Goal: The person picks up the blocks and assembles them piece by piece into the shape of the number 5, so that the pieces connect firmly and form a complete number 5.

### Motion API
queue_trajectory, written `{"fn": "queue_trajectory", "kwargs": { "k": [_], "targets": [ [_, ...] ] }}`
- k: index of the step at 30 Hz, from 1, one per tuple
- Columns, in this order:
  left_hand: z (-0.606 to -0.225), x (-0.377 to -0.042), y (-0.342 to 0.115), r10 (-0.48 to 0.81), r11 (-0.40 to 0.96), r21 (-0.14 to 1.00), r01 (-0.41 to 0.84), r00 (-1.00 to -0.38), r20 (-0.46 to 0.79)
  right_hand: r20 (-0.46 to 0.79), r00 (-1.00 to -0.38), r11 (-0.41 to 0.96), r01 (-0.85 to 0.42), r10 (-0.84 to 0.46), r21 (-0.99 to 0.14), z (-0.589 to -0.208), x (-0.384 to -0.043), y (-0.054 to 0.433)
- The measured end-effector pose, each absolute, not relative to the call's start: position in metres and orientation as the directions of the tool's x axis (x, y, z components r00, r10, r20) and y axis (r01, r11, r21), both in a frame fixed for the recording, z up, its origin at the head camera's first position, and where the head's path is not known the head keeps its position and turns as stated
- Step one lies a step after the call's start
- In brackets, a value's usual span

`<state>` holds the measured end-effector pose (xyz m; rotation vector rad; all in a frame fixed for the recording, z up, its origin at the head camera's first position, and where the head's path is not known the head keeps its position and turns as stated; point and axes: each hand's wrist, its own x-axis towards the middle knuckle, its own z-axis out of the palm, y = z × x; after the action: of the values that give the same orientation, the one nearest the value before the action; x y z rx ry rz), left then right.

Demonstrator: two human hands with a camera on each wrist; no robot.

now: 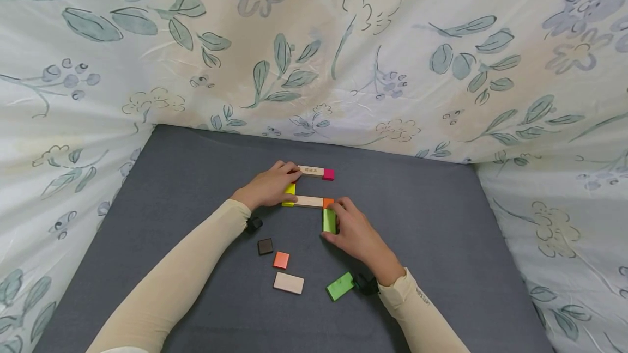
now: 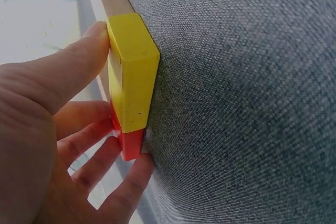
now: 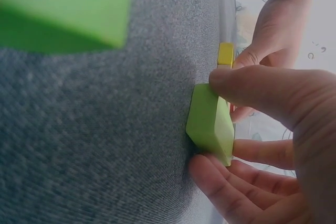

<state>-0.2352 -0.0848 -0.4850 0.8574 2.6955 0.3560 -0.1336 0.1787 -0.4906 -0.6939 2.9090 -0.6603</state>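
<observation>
Loose green blk (image 3: 60,9) lies nearest, on grey surface (image 1: 417,233), just beside black device (image 1: 366,285) at R wrist. R hand (image 1: 357,233) clamped on 2nd green blk (image 1: 329,222), btwn thumb & fingers; its far end's at orange blk (image 1: 328,202). L hand (image 1: 269,186) clamped too: thumb on yellow blk (image 2: 137,87), fingers at adjoining red blk (image 2: 132,144). Wood strip (image 1: 309,201) runs btwn yellow & orange. Dark blk (image 1: 265,247), coral blk (image 1: 281,260) & pale blk (image 1: 288,282) sit apart, nearer wearer.
</observation>
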Motion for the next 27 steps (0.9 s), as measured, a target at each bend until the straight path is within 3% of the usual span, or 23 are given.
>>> {"fn": "queue_trajectory", "kwargs": {
  "k": [11, 27],
  "targets": [
    [-0.484, -0.235, -0.085, 0.594, 0.792, 0.316, 0.523, -0.78, -0.198, 0.025, -0.898, 0.806, -0.405, -0.438, -0.432, -0.492, -0.134, 0.179],
    [-0.479, -0.237, -0.08, 0.607, 0.79, 0.254, 0.557, -0.768, -0.204, 0.036, -0.906, 0.729, -0.362, -0.422, -0.581, -0.482, -0.149, 0.204]
  ]
}}
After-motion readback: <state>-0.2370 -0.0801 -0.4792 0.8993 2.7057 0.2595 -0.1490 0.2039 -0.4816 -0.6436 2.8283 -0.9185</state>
